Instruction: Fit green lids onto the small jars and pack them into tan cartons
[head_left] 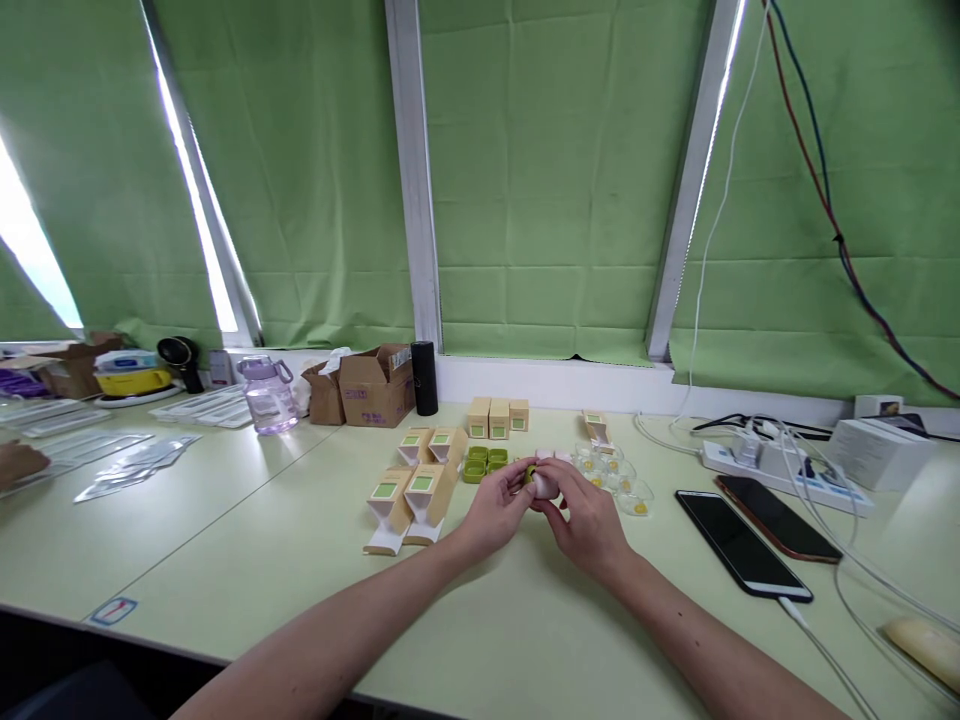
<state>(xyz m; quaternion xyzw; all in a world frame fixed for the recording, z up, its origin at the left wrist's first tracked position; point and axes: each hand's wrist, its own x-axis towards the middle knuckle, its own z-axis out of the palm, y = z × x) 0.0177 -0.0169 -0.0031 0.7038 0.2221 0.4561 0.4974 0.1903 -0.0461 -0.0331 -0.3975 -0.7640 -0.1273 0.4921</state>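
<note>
My left hand (498,508) and my right hand (589,515) meet over the table, fingertips pinched round a small white rounded piece (545,487). A bit of green shows at its left side by my left fingers; its exact kind cannot be made out. Just behind my left hand are small green square trays (475,468). Left of them stand several opened cardboard boxes (424,490) with green-and-white labels and flaps folded out. Clear plastic cups (636,498) with yellow bits inside lie beyond my right hand, near some partly hidden pale pink pieces (553,455).
Closed small boxes (500,416) and one opened box (598,428) stand farther back. Two phones (742,540), a power strip (787,472) and loose cables lie right. A water bottle (268,398), a carton (376,388) and a black cylinder (424,378) stand left. Another person's hand (21,463) shows far left.
</note>
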